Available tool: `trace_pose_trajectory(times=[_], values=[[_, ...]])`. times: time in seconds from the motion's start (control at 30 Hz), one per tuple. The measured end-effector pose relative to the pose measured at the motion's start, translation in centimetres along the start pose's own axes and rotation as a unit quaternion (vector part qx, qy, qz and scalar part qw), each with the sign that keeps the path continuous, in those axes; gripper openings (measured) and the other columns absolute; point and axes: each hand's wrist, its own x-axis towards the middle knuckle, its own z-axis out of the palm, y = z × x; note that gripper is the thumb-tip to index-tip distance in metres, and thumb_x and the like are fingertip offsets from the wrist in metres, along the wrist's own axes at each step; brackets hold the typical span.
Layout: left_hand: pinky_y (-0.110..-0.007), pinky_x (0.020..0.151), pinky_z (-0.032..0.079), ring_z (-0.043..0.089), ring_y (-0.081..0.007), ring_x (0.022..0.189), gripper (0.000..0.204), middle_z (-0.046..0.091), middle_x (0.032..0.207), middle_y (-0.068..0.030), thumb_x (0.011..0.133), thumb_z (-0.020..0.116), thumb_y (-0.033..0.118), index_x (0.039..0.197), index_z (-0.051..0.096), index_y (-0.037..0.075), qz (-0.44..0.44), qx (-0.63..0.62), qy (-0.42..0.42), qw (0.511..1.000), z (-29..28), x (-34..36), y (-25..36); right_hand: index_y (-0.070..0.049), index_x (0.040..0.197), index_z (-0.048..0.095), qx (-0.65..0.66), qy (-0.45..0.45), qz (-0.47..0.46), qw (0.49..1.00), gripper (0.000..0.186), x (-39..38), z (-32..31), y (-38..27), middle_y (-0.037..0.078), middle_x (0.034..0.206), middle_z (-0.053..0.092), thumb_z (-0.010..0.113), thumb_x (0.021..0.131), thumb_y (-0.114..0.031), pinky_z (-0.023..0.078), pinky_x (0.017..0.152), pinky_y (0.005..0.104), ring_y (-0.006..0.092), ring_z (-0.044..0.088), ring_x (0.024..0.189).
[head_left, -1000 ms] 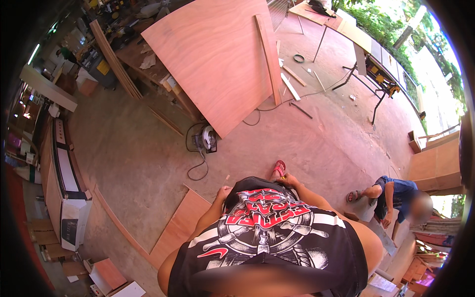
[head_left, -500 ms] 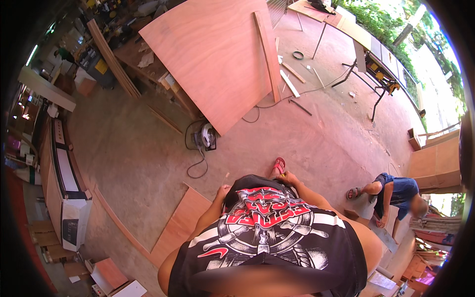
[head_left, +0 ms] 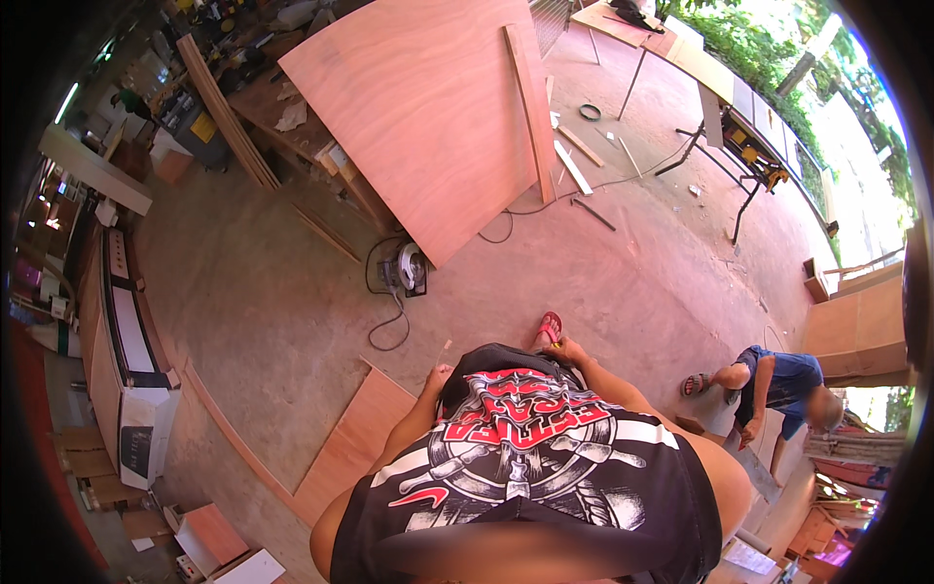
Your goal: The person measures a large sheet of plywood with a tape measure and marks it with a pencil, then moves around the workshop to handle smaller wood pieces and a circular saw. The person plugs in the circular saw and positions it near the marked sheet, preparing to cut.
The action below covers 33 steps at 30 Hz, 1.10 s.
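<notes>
My left hand [head_left: 441, 375] is beside the left hem of my black printed shirt [head_left: 525, 419]. Its fingers look curled, and the shirt hides what they hold, if anything. On the other side of the hem, my right hand [head_left: 567, 351] is closed around a small yellow thing [head_left: 556, 344], too small to identify. Just beyond that hand, my foot in a red flip-flop [head_left: 551, 327] stands on the concrete floor.
A large plywood sheet [head_left: 418, 117] lies on a workbench ahead, a circular saw [head_left: 409, 268] on the floor below its corner. A plywood piece [head_left: 355, 428] lies at my left. To the right, a person [head_left: 778, 389] crouches over a board; a table saw [head_left: 754, 156] stands farther off.
The crouching person's hand has shifted slightly over the board. My own hands stay in nearly the same place; the whole view has moved a little.
</notes>
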Motion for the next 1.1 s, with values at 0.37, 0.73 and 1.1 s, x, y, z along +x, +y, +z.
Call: trace_pose_trajectory(times=[0.37, 0.73, 1.1], values=[[-0.03, 0.067, 0.05, 0.062, -0.0117, 0.075, 0.031, 0.07, 0.081, -0.0052, 0.084, 0.069, 0.035, 0.092, 0.069, 0.005, 0.058, 0.082, -0.004, 0.995, 0.2, 0.7, -0.2, 0.007, 0.127, 0.052, -0.006, 0.0, 0.025, 1.0, 0.096, -1.2, -0.3, -0.2, 0.028, 0.123, 0.06, 0.065, 0.071, -0.07, 0.047, 0.096, 0.0426, 0.0382, 0.059, 0.115], [-0.031, 0.069, 0.05, 0.063, -0.0129, 0.075, 0.032, 0.071, 0.082, -0.006, 0.083, 0.07, 0.036, 0.093, 0.07, 0.006, 0.044, 0.087, -0.003, 0.995, 0.4, 0.6, -0.5, 0.005, 0.126, 0.054, 0.004, -0.008, -0.004, 1.0, 0.094, -0.3, -0.1, 0.4, 0.027, 0.123, 0.061, 0.066, 0.071, -0.07, 0.047, 0.095, 0.0423, 0.0377, 0.059, 0.115], [-0.033, 0.074, 0.051, 0.065, -0.0157, 0.08, 0.038, 0.072, 0.087, -0.0086, 0.08, 0.07, 0.041, 0.096, 0.07, 0.007, 0.017, 0.124, 0.018, 0.992, 0.3, -0.8, 1.1, 0.004, 0.115, 0.061, 0.008, 0.016, -0.036, 0.999, 0.085, 0.9, 1.0, 1.7, 0.026, 0.112, 0.065, 0.066, 0.072, -0.069, 0.049, 0.09, 0.0428, 0.0374, 0.063, 0.106]])
